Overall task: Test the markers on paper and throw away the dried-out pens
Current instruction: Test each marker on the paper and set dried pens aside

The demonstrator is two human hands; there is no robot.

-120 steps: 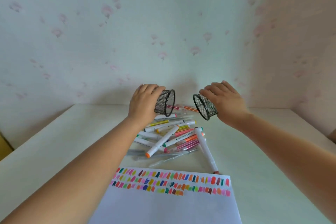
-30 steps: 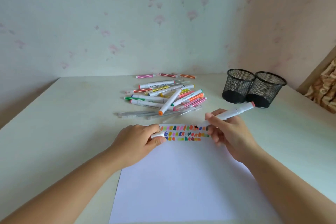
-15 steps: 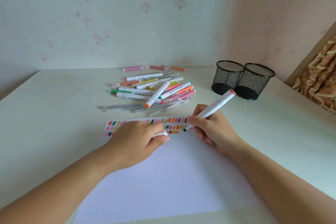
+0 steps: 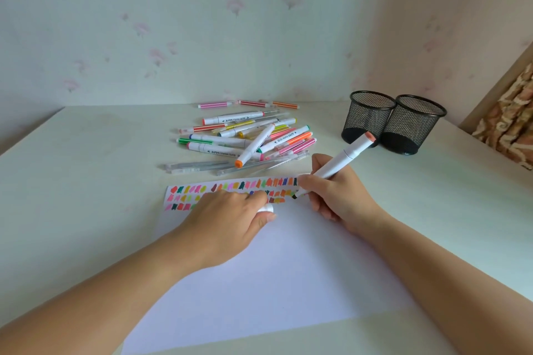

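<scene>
A white sheet of paper [image 4: 274, 277] lies on the table, with rows of colour swatches [image 4: 230, 192] along its far edge. My right hand [image 4: 337, 196] grips a white marker [image 4: 343, 158] with an orange end cap, its dark tip touching the paper at the right end of the swatches. My left hand [image 4: 230, 219] rests on the paper and holds the marker's white cap [image 4: 266, 208] between thumb and fingers. A heap of markers [image 4: 248, 138] lies beyond the paper.
Two black mesh pen cups [image 4: 393, 121] stand side by side at the right, past my right hand. Three thin pens [image 4: 248, 104] lie near the back wall. The pale table [image 4: 72, 181] meets a wall behind; a patterned surface [image 4: 513, 124] shows at far right.
The mesh cups went from my hands to the table at right. My right hand picked up a marker and lowered its tip onto the paper; my left hand holds the cap.
</scene>
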